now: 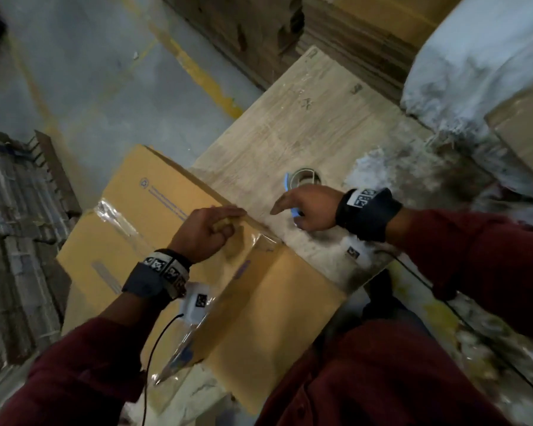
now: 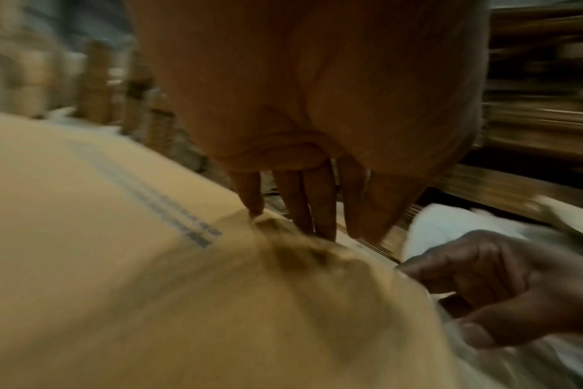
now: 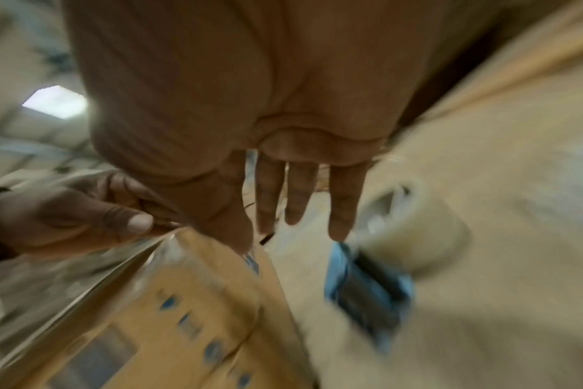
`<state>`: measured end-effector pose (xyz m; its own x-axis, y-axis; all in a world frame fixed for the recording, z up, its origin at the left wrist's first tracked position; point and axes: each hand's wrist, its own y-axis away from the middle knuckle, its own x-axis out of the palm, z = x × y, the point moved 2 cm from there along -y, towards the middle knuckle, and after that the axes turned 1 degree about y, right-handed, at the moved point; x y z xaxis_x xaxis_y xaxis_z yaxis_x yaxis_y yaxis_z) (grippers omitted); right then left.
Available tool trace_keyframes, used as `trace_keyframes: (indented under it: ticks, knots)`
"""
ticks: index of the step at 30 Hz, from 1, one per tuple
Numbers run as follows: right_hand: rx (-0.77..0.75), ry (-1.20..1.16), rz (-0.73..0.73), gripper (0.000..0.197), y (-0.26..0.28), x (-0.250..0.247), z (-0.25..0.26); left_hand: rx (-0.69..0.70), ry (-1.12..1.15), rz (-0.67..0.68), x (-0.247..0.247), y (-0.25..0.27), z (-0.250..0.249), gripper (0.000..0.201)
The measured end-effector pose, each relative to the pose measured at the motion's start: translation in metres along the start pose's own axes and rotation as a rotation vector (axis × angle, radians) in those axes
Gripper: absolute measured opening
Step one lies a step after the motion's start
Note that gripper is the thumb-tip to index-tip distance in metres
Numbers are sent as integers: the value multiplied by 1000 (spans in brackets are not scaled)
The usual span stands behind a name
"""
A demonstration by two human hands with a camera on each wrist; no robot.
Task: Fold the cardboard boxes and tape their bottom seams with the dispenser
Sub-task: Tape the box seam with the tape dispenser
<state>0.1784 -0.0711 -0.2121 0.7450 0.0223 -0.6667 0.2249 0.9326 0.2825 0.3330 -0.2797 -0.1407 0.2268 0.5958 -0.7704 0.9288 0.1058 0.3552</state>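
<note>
meanwhile left hand (image 1: 204, 233) presses straight fingers on the box (image 1: 154, 229) edge — right hand (image 1: 306, 207) spread, empty.

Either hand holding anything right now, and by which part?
Right hand: nothing; fingers straight above the tape dispenser. Left hand rests at the box edge; whether it pinches anything cannot be told.

Blue print on the cardboard box (image 1: 154, 192) (too blurred to read), wristband (image 1: 365, 198) square code markers, no legible text

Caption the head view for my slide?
Left hand presses taped box; right hand hovers over tape dispenser.
</note>
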Motion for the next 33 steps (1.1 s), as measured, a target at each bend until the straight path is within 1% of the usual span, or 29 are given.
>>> trace_keyframes:
  ticks: [1,3,5,7,9,11,13,15,18,20,23,25,26,29,31,33]
  knots:
    - [13,-80,-64,63,12,14,5,14,-27,-2,-2,0,2,39]
    - [72,-234,-177,69,31,44,18,111,-102,33,0,1,5,41]
    - [139,-355,-281,78,39,71,32,205,-105,50,5,6,6,45]
    - [174,-472,-400,85,37,100,46,257,-112,49,8,15,12,51]
    - [200,-554,-509,90,30,124,55,300,-187,75,11,24,16,61]
    - [193,-676,-589,91,23,142,63,328,-258,102,17,31,19,66]
    - [165,-750,-686,87,15,158,72,351,-283,123,22,34,25,65]
    - [152,-791,-765,86,6,174,77,376,-267,118,23,33,32,59]
    - [158,-892,-863,89,-2,192,82,383,-261,123,24,29,37,56]
    - [159,-888,-918,93,-7,199,85,380,-273,126,25,27,36,54]
    - [134,-699,-1033,93,-15,205,94,392,-257,141,27,27,37,59]
    - [128,-600,-1078,96,-23,210,103,393,-254,147,27,27,40,59]
    - [150,-574,-1088,97,-28,212,108,393,-261,149,27,26,41,59]
    - [194,-552,-1130,93,-39,220,122,402,-291,138,26,25,43,59]
    - [192,-569,-1159,88,-41,224,127,414,-291,126,28,25,45,59]
    - [183,-562,-1150,85,-40,227,126,421,-281,117,29,27,48,59]
